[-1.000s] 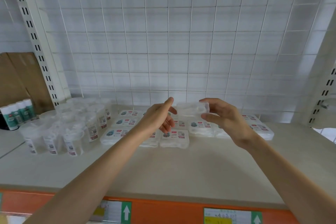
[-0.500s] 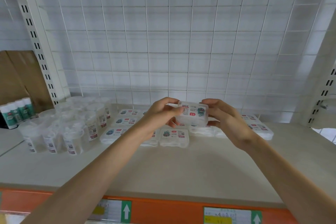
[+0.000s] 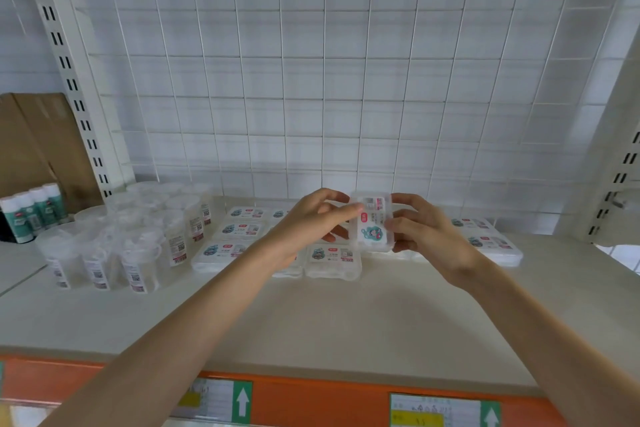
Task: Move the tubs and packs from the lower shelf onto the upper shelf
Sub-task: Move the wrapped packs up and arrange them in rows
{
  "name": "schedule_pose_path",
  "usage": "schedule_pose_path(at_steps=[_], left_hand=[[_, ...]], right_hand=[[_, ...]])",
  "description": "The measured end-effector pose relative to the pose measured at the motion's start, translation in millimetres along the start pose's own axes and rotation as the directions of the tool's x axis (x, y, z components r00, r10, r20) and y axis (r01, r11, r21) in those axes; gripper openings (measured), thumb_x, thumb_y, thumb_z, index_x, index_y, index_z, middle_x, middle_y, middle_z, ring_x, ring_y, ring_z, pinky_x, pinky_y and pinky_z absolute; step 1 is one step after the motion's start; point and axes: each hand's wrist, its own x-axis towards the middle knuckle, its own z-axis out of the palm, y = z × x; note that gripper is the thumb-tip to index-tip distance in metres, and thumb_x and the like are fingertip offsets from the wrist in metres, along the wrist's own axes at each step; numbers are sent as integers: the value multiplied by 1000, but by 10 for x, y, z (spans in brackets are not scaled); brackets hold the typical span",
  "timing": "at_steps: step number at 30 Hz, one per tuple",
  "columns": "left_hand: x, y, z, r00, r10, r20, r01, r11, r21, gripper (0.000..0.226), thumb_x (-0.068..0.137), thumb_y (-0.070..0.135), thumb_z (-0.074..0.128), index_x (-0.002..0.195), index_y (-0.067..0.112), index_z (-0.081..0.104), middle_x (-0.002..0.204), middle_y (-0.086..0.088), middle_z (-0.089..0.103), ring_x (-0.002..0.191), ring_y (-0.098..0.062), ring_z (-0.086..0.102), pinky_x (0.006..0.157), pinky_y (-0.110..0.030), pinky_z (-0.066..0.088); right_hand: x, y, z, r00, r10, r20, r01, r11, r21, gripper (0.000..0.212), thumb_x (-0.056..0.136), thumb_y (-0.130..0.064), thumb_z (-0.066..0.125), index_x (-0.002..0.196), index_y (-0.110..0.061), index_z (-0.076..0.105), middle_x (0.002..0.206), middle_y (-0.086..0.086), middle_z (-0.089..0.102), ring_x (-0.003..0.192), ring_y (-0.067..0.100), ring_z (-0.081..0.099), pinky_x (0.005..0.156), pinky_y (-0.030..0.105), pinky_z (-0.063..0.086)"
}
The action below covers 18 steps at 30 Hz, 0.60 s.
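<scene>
The pack has turned upright above the cream shelf, wire grid behind.

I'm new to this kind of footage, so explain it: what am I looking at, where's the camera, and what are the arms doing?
No machine here: these are a person's bare arms, filmed by a camera worn on their head, looking forward and down. The left hand and right hand hold one small clear pack between them, above a pale shelf. On it lie flat packs in rows and, to their left, clear tubs stand.
</scene>
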Motion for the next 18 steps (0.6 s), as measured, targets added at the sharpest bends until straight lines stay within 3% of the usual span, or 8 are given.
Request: schedule_pose_path(at_steps=[3, 7, 10, 12, 15, 18], left_hand=[[-7, -14, 21, 998, -10, 60, 10, 1000, 0, 39, 90, 27, 71, 124, 18, 55, 103, -3, 74, 91, -21, 72, 85, -36, 57], [-15, -4, 21, 999, 21, 47, -22, 1000, 15, 33, 92, 20, 67, 124, 17, 58, 103, -5, 73, 81, -13, 70, 75, -27, 56], [-4, -6, 14, 999, 35, 26, -35, 999, 26, 26, 93, 19, 66, 119, 19, 64, 101, -3, 73, 79, -8, 67, 70, -23, 51], [10, -20, 8, 999, 40, 23, -41, 999, 35, 23, 93, 19, 65, 115, 20, 69, 100, 0, 74, 82, -9, 65, 71, -24, 49], [18, -38, -10, 999, 39, 30, -40, 999, 24, 21, 95, 21, 62, 113, 19, 72, 100, 0, 75, 87, -12, 65, 73, -27, 48], [-7, -31, -16, 996, 34, 81, -38, 998, 45, 21, 98, 23, 58, 112, 20, 73, 100, 2, 75, 86, -9, 64, 75, -25, 48]], right_hand=[[2, 17, 3, 1000, 3, -1, -3, 998, 62, 43, 90, -4, 63, 129, -18, 50, 108, 14, 71, 87, 23, 70, 72, 29, 54], [12, 49, -3, 999, -11, 32, 10, 999, 35, 48, 89, -5, 67, 132, -17, 49, 112, 12, 69, 94, 25, 70, 75, 29, 54], [-1, 65, -6, 983, -180, -24, 169, 953, -252, 59, 79, -17, 81, 126, -34, 51, 117, -4, 63, 102, 7, 64, 82, 20, 51], [-21, 48, -28, 930, -368, -3, 319, 812, -489, 64, 66, -27, 89, 118, -41, 55, 121, -16, 56, 111, -1, 56, 87, 12, 45], [-35, 31, -65, 890, -440, 120, 417, 678, -605, 61, 55, -47, 89, 109, -44, 61, 131, -21, 49, 120, -5, 49, 93, 5, 36], [-25, 36, -106, 894, -427, 140, 412, 655, -634, 54, 59, -42, 90, 107, -45, 64, 132, -18, 51, 122, -6, 48, 96, 9, 34]])
